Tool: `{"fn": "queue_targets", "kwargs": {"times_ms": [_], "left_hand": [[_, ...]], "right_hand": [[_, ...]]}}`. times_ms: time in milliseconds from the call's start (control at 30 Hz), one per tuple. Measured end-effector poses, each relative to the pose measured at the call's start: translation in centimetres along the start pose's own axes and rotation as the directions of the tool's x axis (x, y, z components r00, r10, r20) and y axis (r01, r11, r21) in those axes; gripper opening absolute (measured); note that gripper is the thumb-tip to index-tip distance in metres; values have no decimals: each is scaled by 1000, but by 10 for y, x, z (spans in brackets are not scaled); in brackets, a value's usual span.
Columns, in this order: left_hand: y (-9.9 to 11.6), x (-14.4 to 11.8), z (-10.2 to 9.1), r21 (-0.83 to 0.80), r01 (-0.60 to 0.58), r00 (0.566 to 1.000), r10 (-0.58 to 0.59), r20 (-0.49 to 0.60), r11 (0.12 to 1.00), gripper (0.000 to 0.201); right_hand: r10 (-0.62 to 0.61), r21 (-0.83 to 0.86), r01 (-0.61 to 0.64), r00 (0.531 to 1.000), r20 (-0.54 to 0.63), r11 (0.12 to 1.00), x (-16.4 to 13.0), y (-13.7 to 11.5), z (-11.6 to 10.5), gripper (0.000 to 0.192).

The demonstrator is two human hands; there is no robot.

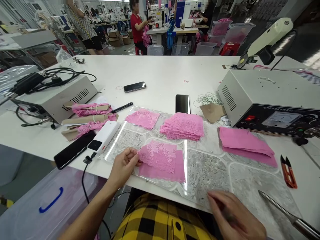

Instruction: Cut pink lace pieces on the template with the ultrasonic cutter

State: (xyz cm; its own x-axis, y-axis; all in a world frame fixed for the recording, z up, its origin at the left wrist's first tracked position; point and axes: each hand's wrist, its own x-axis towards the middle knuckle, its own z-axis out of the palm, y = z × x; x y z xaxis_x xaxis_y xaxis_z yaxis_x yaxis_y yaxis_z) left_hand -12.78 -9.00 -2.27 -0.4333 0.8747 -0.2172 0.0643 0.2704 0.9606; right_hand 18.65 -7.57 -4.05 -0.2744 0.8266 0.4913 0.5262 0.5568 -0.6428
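My left hand pinches the left corner of a pink lace piece between thumb and fingers. That lace lies over a plain pink fabric piece, whose lower and right edges show beyond it. Low at the table's front edge, my right hand is blurred, its fingers bent; I cannot make out anything in them. Beyond the lace are a stack of pink lace pieces and another flat lace piece. Folded plain pink fabric lies to the right. A pointed metal tool is beside my right hand.
Orange-handled snips lie at the right, below a grey meter box. Another grey box, a white power bank and tied pink bundles sit left. A phone touches the stack's far side. Other people work behind.
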Motion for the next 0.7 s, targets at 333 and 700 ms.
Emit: {"fn": "queue_targets", "kwargs": {"times_ms": [333, 700], "left_hand": [[22, 8, 9, -292, 179, 979, -139, 152, 939, 38], [23, 12, 7, -383, 213, 969, -145, 198, 899, 36]], "right_hand": [[-344, -138, 396, 891, 295, 908, 70, -21, 79, 4], [-321, -80, 381, 860, 398, 921, 73, -9, 73, 13]]}}
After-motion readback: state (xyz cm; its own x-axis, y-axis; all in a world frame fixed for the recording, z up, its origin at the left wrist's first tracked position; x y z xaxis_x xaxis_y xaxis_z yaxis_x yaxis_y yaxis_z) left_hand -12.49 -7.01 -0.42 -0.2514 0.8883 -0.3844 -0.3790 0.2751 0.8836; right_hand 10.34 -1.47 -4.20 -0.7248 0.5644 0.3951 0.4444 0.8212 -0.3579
